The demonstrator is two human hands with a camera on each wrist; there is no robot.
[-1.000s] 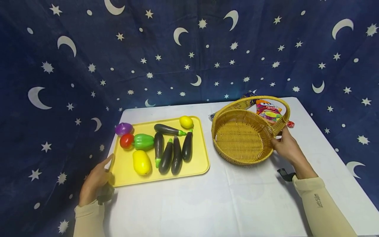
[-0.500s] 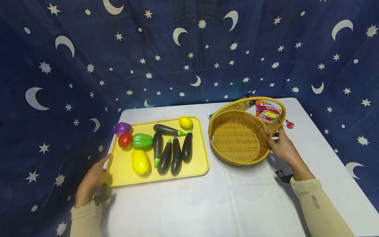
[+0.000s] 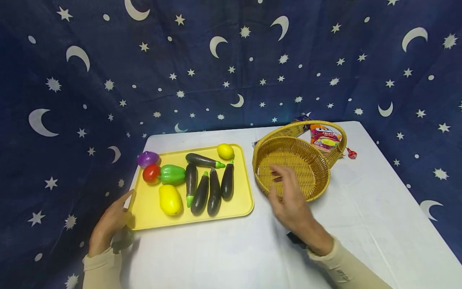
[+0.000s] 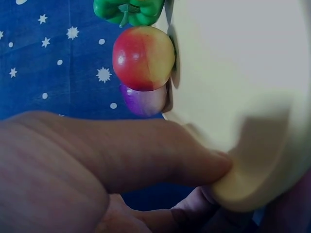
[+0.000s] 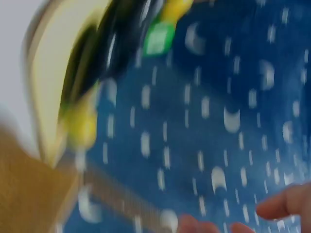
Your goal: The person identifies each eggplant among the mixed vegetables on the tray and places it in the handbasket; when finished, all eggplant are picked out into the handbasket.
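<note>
My left hand (image 3: 112, 222) grips the near left corner of the yellow tray (image 3: 231, 209). In the left wrist view its thumb (image 4: 160, 153) presses on the inside of the rim, with fingers under the outside. My right hand (image 3: 294, 204) holds nothing; it hovers over the near rim of the wicker basket (image 3: 321, 186), its fingers loosely bent. On the tray lie a green bell pepper (image 3: 173, 174), a red tomato (image 3: 151, 174), a yellow mango-like fruit (image 3: 170, 200), a lemon (image 3: 225, 151) and several eggplants (image 3: 214, 192). A purple onion (image 3: 148, 159) sits at the far left corner.
Behind the basket lie a pink fruit candy bag (image 3: 325, 138) and a dark blue packet (image 3: 302, 118), both partly hidden. A red-wrapped candy (image 3: 351, 153) is right of the handle. A starry blue cloth (image 3: 231, 60) hangs behind the white table (image 3: 231, 253).
My right hand has let go of the basket's right side and moved left in front of it. The basket shifted slightly left beforehand. My left hand keeps its grip on the tray.
</note>
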